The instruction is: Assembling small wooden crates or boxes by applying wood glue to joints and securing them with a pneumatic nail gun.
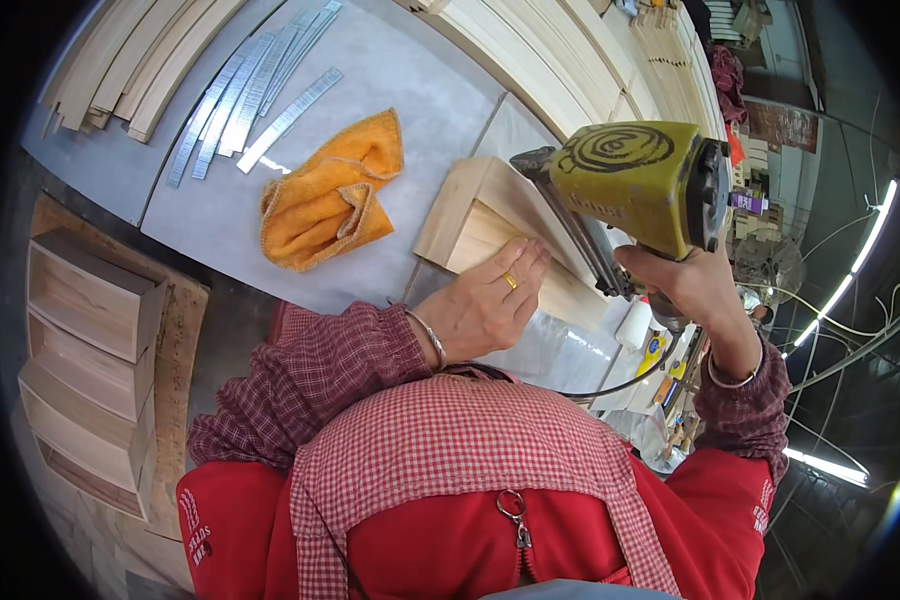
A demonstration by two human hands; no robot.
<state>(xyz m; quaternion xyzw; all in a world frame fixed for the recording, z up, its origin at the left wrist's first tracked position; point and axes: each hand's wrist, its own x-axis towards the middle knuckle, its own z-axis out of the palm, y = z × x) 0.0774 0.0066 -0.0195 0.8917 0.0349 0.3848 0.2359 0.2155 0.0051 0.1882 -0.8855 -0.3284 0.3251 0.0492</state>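
My right hand [682,285] is wrapped round the handle of a yellow-green pneumatic nail gun [625,175], raised at the right with its dark nose toward the wood. Below the nose lies a pale wooden drawer [452,212] on the grey tabletop, partly hidden by the gun. Across the drawer's near side, my left hand [490,305] grips the wood with its fingers pressed together; the thumb is hard to make out. An orange cloth [330,200] lies crumpled to the left of the drawer. Several silvery nail strips [238,105] are spread beyond it.
Long pale boards [530,50] are stacked along the far side, with more boards [135,60] at the far left. Finished-looking wooden drawers [90,365] stand stacked low at the left. A dark air hose [630,385] curves from the gun beside a white roll [633,326].
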